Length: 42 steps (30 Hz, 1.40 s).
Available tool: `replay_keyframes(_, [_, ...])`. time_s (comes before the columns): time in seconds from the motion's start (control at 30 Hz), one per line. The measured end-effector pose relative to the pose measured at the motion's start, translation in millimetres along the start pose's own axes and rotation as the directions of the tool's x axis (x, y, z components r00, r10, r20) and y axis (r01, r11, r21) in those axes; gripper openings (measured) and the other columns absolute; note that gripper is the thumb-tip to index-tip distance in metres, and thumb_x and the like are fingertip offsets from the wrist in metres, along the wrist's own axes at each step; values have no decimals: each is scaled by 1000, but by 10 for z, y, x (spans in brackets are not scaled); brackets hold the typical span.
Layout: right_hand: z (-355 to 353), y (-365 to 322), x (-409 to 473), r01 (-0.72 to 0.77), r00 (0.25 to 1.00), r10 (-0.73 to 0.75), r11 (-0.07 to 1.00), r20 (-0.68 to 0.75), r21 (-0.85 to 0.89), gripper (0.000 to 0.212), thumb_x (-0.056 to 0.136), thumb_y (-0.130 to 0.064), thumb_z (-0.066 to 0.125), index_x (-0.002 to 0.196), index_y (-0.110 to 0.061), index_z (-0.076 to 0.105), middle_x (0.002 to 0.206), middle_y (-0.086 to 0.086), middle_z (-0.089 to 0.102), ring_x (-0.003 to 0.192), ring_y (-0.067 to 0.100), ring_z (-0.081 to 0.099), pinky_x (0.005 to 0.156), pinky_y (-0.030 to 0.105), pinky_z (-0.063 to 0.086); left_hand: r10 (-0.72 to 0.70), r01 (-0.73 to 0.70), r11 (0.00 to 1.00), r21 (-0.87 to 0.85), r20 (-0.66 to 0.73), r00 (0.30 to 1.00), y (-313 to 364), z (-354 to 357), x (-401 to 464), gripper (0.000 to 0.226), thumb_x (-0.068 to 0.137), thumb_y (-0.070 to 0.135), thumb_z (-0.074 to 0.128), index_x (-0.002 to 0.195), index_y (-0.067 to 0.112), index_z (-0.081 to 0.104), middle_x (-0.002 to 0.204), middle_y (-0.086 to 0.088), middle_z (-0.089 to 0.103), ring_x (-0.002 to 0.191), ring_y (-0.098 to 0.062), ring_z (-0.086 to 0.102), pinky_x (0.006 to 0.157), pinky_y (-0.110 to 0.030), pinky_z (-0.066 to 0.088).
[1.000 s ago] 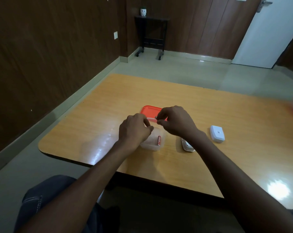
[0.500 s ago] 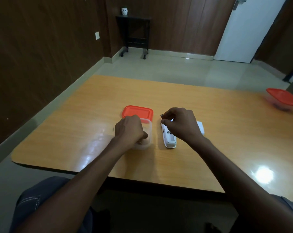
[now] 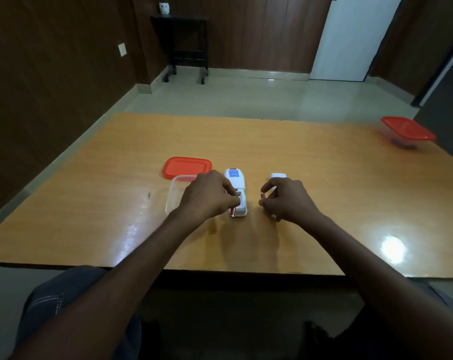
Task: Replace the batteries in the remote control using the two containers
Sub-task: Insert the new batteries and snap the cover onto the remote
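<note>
At remote (image 3: 236, 187): left hand (image 3: 207, 197) newly arrived.

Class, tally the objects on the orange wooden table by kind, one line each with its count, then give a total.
Clear plastic containers: 2 (open one, lidded one)
Red plastic lids: 2 (loose, fitted)
White remote control: 1
White battery cover: 1
Red batteries: 2 (in remote, in right hand's fingers)
Total: 8

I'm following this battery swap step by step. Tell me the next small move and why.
Probably press the left hand's battery flat into the remote's open bay: it already sits at the bay's near-left edge. The right hand holds a second battery ready beside it.
</note>
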State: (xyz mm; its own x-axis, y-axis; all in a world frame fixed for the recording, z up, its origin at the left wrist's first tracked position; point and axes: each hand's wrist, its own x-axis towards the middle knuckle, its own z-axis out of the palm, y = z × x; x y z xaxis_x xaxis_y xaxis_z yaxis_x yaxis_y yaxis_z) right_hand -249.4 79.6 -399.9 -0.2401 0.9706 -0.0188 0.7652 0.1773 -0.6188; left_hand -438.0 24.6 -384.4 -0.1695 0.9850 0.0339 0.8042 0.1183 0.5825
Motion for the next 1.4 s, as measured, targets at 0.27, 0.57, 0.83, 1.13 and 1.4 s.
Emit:
replay_keyframes(0.27, [39, 120, -10, 110, 994, -111, 984, -4, -138, 19, 81, -20, 76, 100, -16, 72, 82, -4, 65, 87, 19, 67, 75, 33, 57, -34, 24, 972, 232, 37, 999, -61, 57, 3, 12, 72, 22, 71, 79, 23, 81, 76, 2, 76, 74, -19, 71, 65, -36, 58])
replay_keyframes(0.57, [66, 76, 23, 74, 997, -75, 997, -29, -21, 18, 82, -19, 78, 98, -16, 71, 86, 4, 74, 83, 18, 70, 76, 40, 61, -46, 38, 990, 138, 54, 997, -132, 82, 20, 30, 69, 41, 73, 96, 30, 79, 84, 6, 76, 82, -15, 70, 63, -28, 51])
replay_keyframes(0.83, [94, -90, 58, 14, 1000, -8, 861, -14, 509, 16, 86, -11, 76, 98, -12, 67, 74, 0, 79, 70, 12, 76, 51, 26, 59, 44, -50, 998, 47, 119, 992, -149, 29, 38, 72, 63, 54, 84, 129, 29, 69, 92, 11, 77, 86, -6, 68, 73, -32, 54])
replay_keyframes(1.13, [171, -80, 128, 103, 994, -76, 909, -83, 405, 14, 80, -7, 82, 91, -8, 73, 76, 4, 77, 68, 15, 75, 51, 26, 60, 80, -83, 993, 80, 45, 996, -151, 152, 40, 47, 68, 54, 81, 106, 26, 81, 91, 4, 78, 104, -19, 64, 78, -43, 57])
replay_keyframes(1.4, [171, -74, 52, 561, 806, -564, 825, -178, -75, 9, 78, -9, 80, 87, -8, 80, 77, 5, 78, 67, 15, 71, 66, 35, 58, 61, -63, 996, 56, 38, 997, -170, 158, 40, 45, 66, 61, 81, 93, 25, 83, 83, 0, 77, 75, -14, 68, 64, -36, 54])
